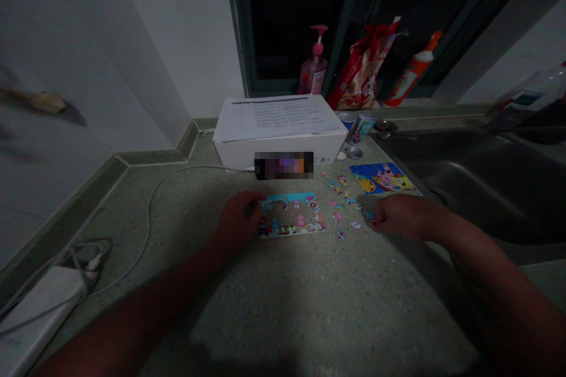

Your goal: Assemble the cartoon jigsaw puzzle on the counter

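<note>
A small, partly filled jigsaw puzzle (292, 216) lies on the speckled countertop (274, 306). My left hand (239, 221) rests at the puzzle's left edge, fingers curled against its frame. My right hand (398, 216) sits to the right of the puzzle, fingers pinched on a loose puzzle piece (369, 216). Several loose pieces (340, 194) are scattered between the hands and toward the back. A colourful cartoon picture card (382, 177) lies behind my right hand.
A white box (278, 147) topped with printed papers stands behind the puzzle. A steel sink (477, 182) opens at the right. On the window sill stand a pink pump bottle (313, 70), a red bag (362, 68) and an orange bottle (411, 73). A white charger and cable (53, 294) lie at left.
</note>
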### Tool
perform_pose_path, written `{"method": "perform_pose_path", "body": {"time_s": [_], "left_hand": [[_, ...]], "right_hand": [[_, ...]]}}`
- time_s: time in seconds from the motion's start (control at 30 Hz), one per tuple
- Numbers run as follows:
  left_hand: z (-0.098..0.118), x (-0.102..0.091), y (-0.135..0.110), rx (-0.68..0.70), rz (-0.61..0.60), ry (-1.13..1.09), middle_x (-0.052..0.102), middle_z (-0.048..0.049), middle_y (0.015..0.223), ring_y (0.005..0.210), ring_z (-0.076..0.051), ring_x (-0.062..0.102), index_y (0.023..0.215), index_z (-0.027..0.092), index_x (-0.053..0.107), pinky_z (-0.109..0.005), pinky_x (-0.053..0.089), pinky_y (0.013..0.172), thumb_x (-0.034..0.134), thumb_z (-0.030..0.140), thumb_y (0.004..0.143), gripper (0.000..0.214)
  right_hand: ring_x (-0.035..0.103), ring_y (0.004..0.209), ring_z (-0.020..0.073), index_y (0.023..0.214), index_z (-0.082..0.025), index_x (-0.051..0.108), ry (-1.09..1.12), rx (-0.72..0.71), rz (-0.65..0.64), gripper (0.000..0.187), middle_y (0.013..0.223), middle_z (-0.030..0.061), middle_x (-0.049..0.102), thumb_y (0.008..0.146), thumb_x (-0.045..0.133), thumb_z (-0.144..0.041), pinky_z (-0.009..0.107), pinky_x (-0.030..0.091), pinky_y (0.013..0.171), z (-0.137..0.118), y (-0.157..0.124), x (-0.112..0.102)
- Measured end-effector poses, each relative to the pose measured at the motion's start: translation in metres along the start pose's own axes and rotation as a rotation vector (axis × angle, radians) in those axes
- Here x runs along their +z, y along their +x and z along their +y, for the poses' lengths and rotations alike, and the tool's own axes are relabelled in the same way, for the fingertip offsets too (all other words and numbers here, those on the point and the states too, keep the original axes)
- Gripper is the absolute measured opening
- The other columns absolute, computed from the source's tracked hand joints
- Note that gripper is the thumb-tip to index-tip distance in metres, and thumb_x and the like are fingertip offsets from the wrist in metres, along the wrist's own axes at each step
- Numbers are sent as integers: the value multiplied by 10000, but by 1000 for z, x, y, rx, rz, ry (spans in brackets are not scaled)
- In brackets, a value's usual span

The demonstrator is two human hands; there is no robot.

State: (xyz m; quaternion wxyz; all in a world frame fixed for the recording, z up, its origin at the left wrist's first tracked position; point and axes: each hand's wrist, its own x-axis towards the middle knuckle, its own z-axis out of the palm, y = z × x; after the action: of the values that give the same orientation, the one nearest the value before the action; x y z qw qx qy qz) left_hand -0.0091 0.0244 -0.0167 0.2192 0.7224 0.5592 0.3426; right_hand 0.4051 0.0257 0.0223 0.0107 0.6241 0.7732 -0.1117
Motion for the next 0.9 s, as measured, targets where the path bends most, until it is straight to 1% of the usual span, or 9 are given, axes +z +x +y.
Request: {"method": "perform_pose_path", "body": {"time_s": [0.03, 0.1, 0.2, 0.27, 0.37, 0.5, 0.57, 0.7, 0.9], "left_hand": [[0, 0, 0, -1, -2, 0, 760, -75, 1007, 946, -241, 708, 1063, 215, 747, -453, 569, 937, 553, 199, 917, 244], [0, 1, 0, -6, -3, -7, 758, -78, 1010, 946, -240, 706, 1074, 209, 743, -451, 570, 932, 550, 199, 920, 247], [-1, 2, -1, -23, -14, -24, 753, -80, 1010, 920, -234, 709, 1091, 200, 739, -434, 580, 891, 553, 194, 917, 255], [-1, 2, -1, -28, -16, -21, 751, -75, 1002, 900, -229, 710, 1090, 202, 740, -425, 582, 871, 558, 191, 917, 251], [-1, 1, -1, -4, -5, -3, 752, -65, 989, 908, -233, 710, 1069, 210, 746, -426, 577, 885, 568, 180, 908, 242], [0, 1, 0, 4, -2, 3, 754, -66, 991, 907, -234, 709, 1065, 206, 750, -430, 573, 905, 564, 181, 912, 242], [0, 1, 0, -5, -7, 3, 756, -71, 1001, 905, -237, 710, 1072, 199, 750, -436, 573, 903, 564, 180, 914, 246], [-1, 1, 0, -18, -7, -4, 757, -75, 1012, 929, -242, 714, 1079, 195, 748, -438, 570, 912, 572, 174, 915, 242], [-2, 2, -1, -11, -16, -23, 753, -71, 1004, 939, -237, 710, 1081, 199, 739, -421, 571, 897, 563, 172, 911, 246]], "right_hand": [[668, 572, 229, 650, -292, 745, 3, -17, -89, 138, 678, 48, 726, 773, 791, -335, 329, 416, 471, 0, 0, -1], [688, 627, 240, 720, -280, 761, -6, -18, -222, 143, 738, 67, 744, 841, 741, -352, 336, 424, 498, -2, 1, -6], [713, 723, 261, 764, -239, 758, -46, 55, -300, 152, 807, 87, 759, 867, 713, -342, 346, 418, 555, -12, 3, -16], [727, 807, 271, 829, -222, 766, -77, 103, -338, 147, 876, 91, 774, 889, 696, -335, 347, 414, 599, -19, 3, -21], [732, 872, 278, 902, -225, 771, -85, 123, -345, 138, 946, 90, 786, 918, 690, -335, 346, 428, 649, -23, 3, -23], [737, 868, 298, 852, -246, 779, -87, 110, -336, 201, 932, 98, 790, 952, 660, -373, 365, 457, 681, -17, 3, -20], [740, 866, 303, 820, -253, 779, -93, 100, -328, 212, 916, 91, 791, 944, 659, -376, 367, 457, 680, -15, 4, -18], [728, 798, 289, 784, -249, 764, -59, 62, -284, 190, 856, 87, 775, 904, 679, -369, 368, 444, 638, -13, 4, -17], [676, 718, 258, 768, -249, 714, -7, 91, -257, 158, 810, 85, 728, 887, 734, -351, 388, 426, 622, -13, 3, -15]]}}
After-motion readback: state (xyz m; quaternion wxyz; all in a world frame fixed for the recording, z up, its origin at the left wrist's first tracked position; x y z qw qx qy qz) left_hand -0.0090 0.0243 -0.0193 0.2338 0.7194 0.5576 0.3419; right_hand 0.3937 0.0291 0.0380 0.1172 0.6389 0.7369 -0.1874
